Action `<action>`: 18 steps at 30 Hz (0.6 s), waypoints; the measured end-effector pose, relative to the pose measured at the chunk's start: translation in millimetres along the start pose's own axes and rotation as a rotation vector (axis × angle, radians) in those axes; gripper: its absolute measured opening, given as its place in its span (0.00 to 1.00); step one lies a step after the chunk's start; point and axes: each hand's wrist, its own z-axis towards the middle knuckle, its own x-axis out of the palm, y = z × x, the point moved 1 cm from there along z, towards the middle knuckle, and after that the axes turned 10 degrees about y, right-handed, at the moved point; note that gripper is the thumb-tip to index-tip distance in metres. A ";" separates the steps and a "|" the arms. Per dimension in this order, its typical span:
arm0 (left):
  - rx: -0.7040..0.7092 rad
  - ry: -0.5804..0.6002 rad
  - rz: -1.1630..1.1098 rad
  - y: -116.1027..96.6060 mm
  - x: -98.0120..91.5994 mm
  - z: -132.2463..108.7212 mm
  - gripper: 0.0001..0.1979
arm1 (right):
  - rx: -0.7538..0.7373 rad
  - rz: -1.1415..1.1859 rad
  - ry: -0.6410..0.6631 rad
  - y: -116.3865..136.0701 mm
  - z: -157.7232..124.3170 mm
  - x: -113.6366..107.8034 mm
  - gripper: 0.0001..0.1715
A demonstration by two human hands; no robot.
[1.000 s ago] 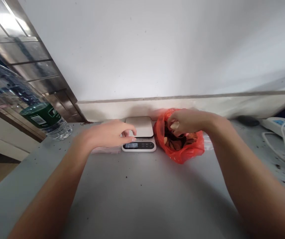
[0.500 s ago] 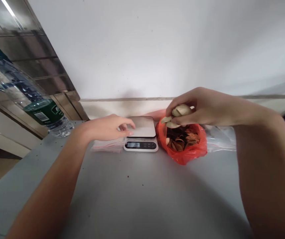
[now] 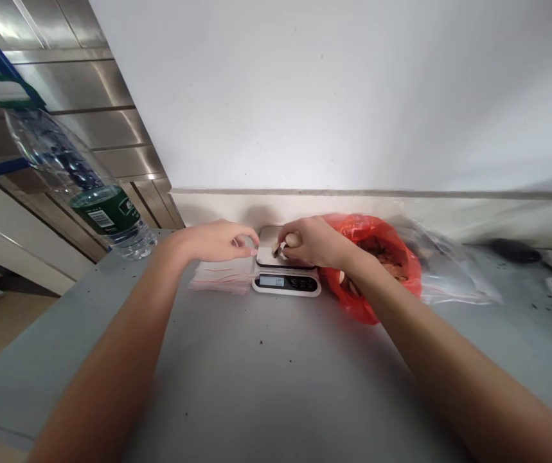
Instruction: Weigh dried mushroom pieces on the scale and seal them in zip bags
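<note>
My right hand (image 3: 310, 241) is over the plate of a small digital kitchen scale (image 3: 285, 284), fingers closed around several pale dried pieces (image 3: 293, 240). Part of what it holds is hidden behind the fingers, and whether the pieces touch the plate I cannot tell. At the scale's left edge, my left hand (image 3: 222, 241) hovers with thumb and fingers apart, holding nothing. An open red plastic bag (image 3: 408, 263) with brown dried pieces inside stands right of the scale, partly covered by my right forearm.
Flat clear zip bags (image 3: 222, 275) lie left of the scale. Behind the red bag is a larger clear plastic bag (image 3: 454, 276). A big water bottle (image 3: 105, 212) stands at the left, and a white wall (image 3: 314, 96) rises behind. A dark object (image 3: 515, 251) lies far right on the grey table (image 3: 256, 386).
My right hand has moved left from above the red bag to over the scale, carrying the pale pieces. My left hand keeps its place by the scale. The view has shifted slightly.
</note>
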 end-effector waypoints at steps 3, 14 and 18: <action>0.042 0.007 0.004 -1.5 3.7 6.5 0.27 | -0.011 -0.022 -0.084 -0.2 0.3 0.5 0.12; 0.038 -0.055 0.035 -8.3 7.4 13.5 0.24 | 0.062 0.067 -0.240 -16.3 1.5 -4.3 0.04; 0.033 -0.072 0.044 -8.8 5.8 11.7 0.24 | 0.015 0.111 -0.176 -17.8 -3.1 -7.9 0.13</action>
